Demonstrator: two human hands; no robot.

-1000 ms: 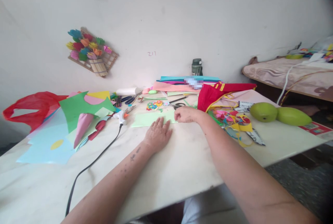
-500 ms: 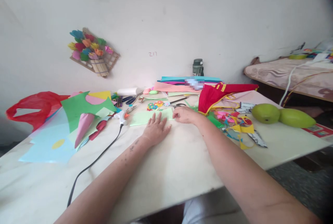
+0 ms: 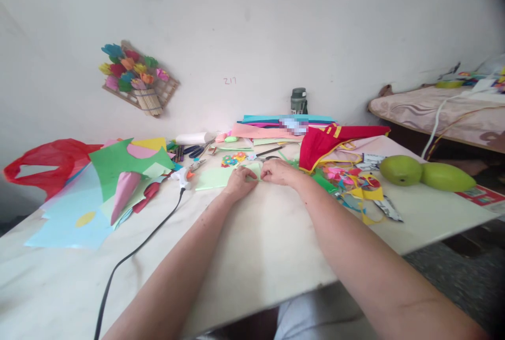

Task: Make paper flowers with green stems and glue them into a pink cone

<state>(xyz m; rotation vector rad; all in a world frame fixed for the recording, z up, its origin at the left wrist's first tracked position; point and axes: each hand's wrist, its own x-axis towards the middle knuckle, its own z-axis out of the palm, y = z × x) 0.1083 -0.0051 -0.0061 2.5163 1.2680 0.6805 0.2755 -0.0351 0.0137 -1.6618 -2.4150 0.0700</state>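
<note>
I find both hands close together at the right end of a flat, matte, pale green paper point(image 3: 215, 178), which extends toward nine o'clock. The right hand point(image 3: 279, 172) pinches its edge with bunched fingertips; the left hand point(image 3: 240, 182) lies on it with fingers curled, and I cannot tell whether they grip. At nine o'clock, a hard white glue gun point(image 3: 181, 177) trails a black cord point(image 3: 104, 298), cut off below; beyond rests a smooth pink cone point(image 3: 125, 192). At ten, I log flat flower cutouts point(image 3: 233, 159). At one, scissors point(image 3: 272, 158) are partly hidden behind the right hand; farther out, stacked sheets point(image 3: 256, 131) conceal the bottle's point(image 3: 299, 100) base. Thin scraps point(image 3: 360, 192) tangle at three, individual shapes hard to separate.
</note>
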